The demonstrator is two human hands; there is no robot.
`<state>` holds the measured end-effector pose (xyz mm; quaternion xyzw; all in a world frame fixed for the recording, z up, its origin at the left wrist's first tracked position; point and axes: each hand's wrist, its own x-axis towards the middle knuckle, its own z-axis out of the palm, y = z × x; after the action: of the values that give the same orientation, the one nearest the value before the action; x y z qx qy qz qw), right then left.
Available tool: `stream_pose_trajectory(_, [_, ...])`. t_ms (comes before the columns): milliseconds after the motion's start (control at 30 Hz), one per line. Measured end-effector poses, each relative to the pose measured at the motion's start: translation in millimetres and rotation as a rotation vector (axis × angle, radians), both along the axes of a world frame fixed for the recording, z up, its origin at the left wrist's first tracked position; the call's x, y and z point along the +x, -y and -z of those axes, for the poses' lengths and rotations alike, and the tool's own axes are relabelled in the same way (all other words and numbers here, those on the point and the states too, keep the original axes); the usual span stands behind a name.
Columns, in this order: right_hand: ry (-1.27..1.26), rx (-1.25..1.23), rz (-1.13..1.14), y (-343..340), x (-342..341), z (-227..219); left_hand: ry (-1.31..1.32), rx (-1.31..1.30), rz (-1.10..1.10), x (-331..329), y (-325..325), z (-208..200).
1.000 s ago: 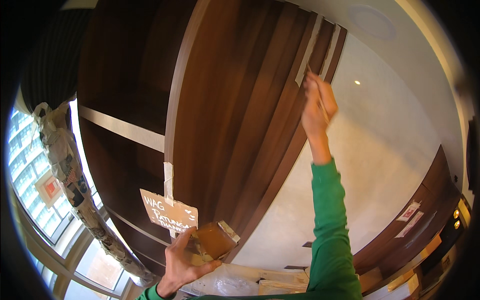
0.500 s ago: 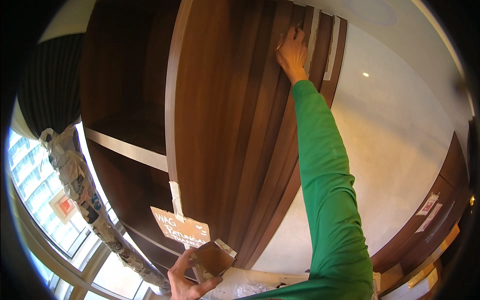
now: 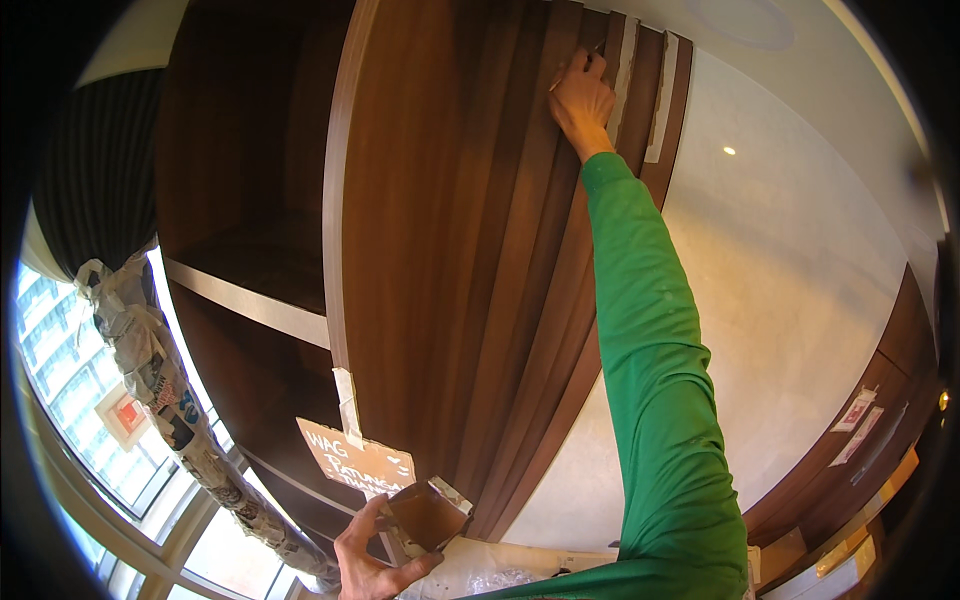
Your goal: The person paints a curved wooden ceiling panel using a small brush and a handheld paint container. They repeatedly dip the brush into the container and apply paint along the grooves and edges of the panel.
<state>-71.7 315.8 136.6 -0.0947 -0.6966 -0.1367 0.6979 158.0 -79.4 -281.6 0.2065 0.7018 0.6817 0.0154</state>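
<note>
My right hand [image 3: 583,100] is raised high against the ribbed brown wood panel [image 3: 530,190], its green-sleeved arm stretched up. The fingers pinch a slim, pen-like tool [image 3: 599,47] whose dark tip points up at the groove between ribs; its exact kind is too small to tell. Just right of that hand, pale tape strips [image 3: 662,100] run along the ribs. Low in view, my left hand [image 3: 372,562] grips a small open box [image 3: 428,515] between thumb and fingers. Brown shows inside the box, and its rim has pale, worn patches.
A handwritten cardboard sign [image 3: 355,458] hangs by tape on the cabinet edge [image 3: 336,200], behind the box. Open dark shelves [image 3: 245,300] stand left. A paper-wrapped column [image 3: 165,385] rises before the window. A pale wall [image 3: 790,270] lies right, with plastic wrap [image 3: 500,580] below.
The cabinet and sign have shifted slightly left in view. Both hands keep nearly the same place and grip, the right at the ribs and the left on the box.
</note>
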Motion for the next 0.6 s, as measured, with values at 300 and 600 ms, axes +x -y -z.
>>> stream_pose_trajectory(300, [-0.003,-0.038,-0.007,1.1,0.5,-4.7,-0.013,-0.006,-0.004,-2.4,-0.3,1.3])
stream_pose_trajectory(600, [-0.002,-0.04,-0.009,-1.3,1.7,-4.0,-0.017,0.005,-0.01,-3.3,-0.8,7.8])
